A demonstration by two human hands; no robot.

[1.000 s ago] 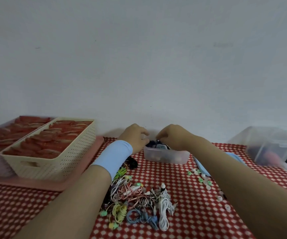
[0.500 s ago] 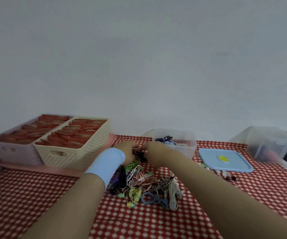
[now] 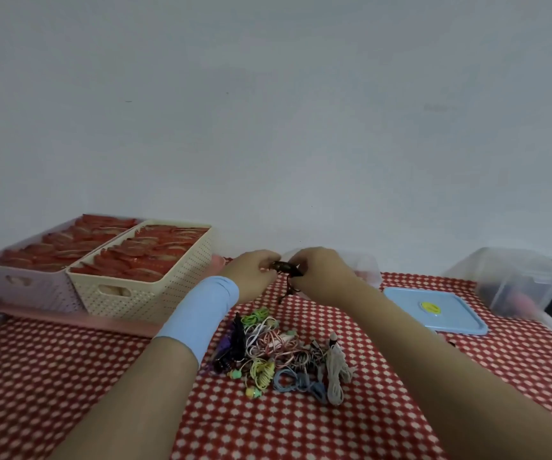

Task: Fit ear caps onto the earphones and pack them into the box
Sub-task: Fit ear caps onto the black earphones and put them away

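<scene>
The left hand (image 3: 251,273), in a blue wristband (image 3: 198,313), and the right hand (image 3: 321,273) meet above the counter (image 3: 69,376), just in front of the clear box (image 3: 365,265). Each grip pinches 1 end of a dark earphone (image 3: 284,267), its cord dangling. Nearer me a tangled pile (image 3: 277,353) of coloured earphones lies on the cloth. A blue lid (image 3: 433,310) lies to the right of the box, and 2 baskets (image 3: 142,293) stand at the left.

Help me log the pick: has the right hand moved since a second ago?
Yes. The right hand has drawn back from the clear box toward the person, now pinching a dark earphone with the left hand.
</scene>
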